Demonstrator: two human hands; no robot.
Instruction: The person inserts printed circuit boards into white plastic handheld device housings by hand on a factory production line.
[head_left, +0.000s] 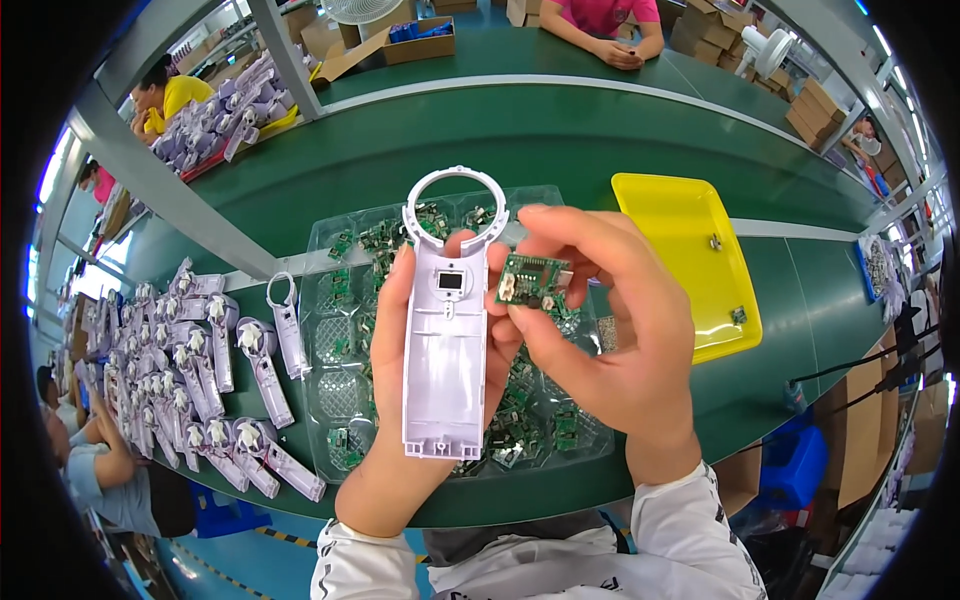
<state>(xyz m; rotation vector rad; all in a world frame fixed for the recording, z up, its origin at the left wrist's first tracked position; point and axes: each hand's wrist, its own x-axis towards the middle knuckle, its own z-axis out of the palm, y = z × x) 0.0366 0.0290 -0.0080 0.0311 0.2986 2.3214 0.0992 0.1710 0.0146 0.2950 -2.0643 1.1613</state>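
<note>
A pale lilac plastic housing half with a ring at its top lies upright in my left hand, its hollow inside facing me. My left fingers wrap round it from behind, and a small dark window shows below the ring. Just right of the housing, my right hand pinches a small green circuit board between thumb and fingers. White connectors show on the board's left part. Beneath both hands is a clear plastic tray holding many more green boards, partly hidden by my hands and the housing.
Many lilac housings with white parts are heaped at the left. To the right a yellow tray holds a few small pieces. A metal frame post rises at the left of the green table. People sit around; a pink-shirted person is opposite.
</note>
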